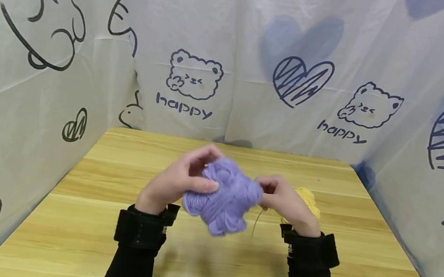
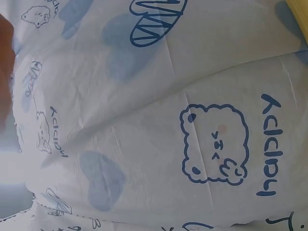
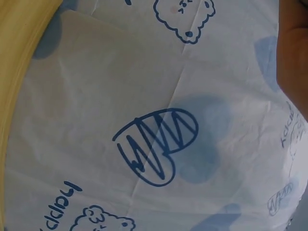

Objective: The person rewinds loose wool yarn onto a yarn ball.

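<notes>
While raised clear of the bench [image 1: 207, 265], purple yarn bundle [image 1: 223, 196] is gripped by left hand [image 1: 178, 181] fingers, right hand [image 1: 286, 200] pinching its edge, yellow yarn [image 1: 309, 199] behind.

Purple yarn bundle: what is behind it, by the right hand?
Behind the purple yarn bundle, past the right hand, lies yellow yarn on the wooden table. The hand covers most of it; a thin yellow strand hangs below.
</notes>
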Tool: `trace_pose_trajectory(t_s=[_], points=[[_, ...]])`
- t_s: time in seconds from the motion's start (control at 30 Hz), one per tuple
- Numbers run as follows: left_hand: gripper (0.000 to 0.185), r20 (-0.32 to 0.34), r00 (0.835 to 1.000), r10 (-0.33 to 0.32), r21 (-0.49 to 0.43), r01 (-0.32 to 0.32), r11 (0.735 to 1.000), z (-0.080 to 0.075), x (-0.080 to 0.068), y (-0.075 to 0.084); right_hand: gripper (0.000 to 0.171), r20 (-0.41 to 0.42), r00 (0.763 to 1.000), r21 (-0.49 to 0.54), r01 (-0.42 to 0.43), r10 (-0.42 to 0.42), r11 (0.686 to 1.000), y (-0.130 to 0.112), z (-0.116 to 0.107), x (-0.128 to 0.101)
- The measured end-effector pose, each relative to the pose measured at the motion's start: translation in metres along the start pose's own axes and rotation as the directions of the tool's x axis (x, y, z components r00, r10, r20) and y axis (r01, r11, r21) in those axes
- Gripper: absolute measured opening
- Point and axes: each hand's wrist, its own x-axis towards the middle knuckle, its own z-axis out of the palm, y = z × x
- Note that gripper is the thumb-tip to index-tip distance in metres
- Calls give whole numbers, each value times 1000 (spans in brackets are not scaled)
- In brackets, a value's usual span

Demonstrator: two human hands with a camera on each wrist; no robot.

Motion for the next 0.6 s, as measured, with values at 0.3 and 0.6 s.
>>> trace_pose_trajectory(t_s=[0.3,0.6], points=[[35,110,986,-123,236,95,967,4,1,-3,19,-194,978,117,96,-72,988,-2,-8,-4],[33,-20,986,-163,435,155,887,2,8,-13,12,-275,947,214,232,-169,949,-19,-3,-16]])
